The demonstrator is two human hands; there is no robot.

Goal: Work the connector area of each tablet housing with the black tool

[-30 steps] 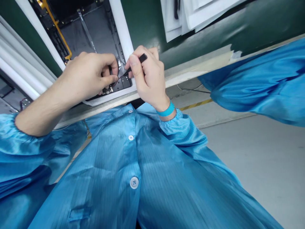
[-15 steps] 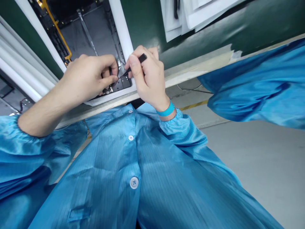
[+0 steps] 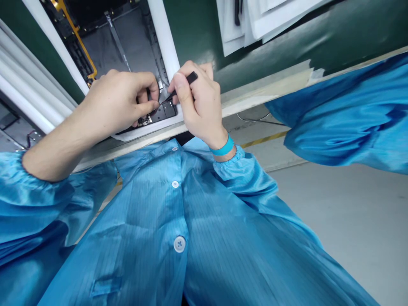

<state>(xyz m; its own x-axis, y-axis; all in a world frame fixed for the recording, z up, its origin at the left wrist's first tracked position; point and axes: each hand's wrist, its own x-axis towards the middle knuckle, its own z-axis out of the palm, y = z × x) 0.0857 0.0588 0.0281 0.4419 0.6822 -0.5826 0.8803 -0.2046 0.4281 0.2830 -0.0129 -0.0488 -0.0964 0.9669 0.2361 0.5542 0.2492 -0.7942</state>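
Note:
My left hand curls over a dark circuit board, its thumb and fingertips on the board's edge. Whether those fingers pinch anything is hidden. My right hand, with a teal wristband, grips black tweezers, whose tip reaches a small silvery strip beside my left thumb. The board lies in a black device chassis with a white frame strip along one side. An orange-yellow flex cable runs along the chassis's far edge.
A green bench mat surrounds the chassis, with white packets lying at the top. White foam bars lie at the left. A blue sleeve, apparently another person's, intrudes at the right. Grey floor shows below.
Both hands stay at the board with the tweezers in the same grip. The whole view has shifted slightly upward.

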